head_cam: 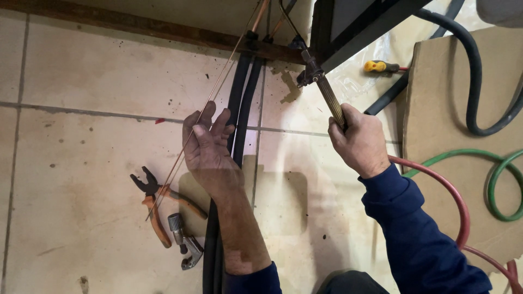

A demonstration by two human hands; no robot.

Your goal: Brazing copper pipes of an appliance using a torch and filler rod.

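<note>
Over a tiled floor point(98, 81), the left hand point(210, 149) is raised with its fingers loosely curled, pinching a thin copper-coloured rod point(180, 163) between thumb and fingertips. That rod runs on a slant from near the pliers up toward the pipes point(260, 16) at the top edge. Right hand point(358, 142) is closed in a fist around the ribbed brass handle of a torch point(327, 92), whose dark valve head and bent tip point up toward the same pipes beside a dark metal frame point(348, 27). A red hose point(452, 196) curves away from under the right wrist, which wears a dark blue sleeve point(419, 234).

Below the left hand, two black hoses point(242, 103) run down the floor, passing behind the left forearm. Left of them lie orange-handled pliers point(155, 204), jaws open, and just beside those a small metal tool point(182, 242) with a knurled knob. The rod's lower end crosses over the pliers.

To the right, a sheet of cardboard point(447, 109) covers the floor. On it rest a thick black hose loop point(476, 81) and a green hose point(498, 185). A screwdriver point(381, 67) with a yellow-and-red grip lies near the cardboard's upper left corner, on clear plastic sheeting.
</note>
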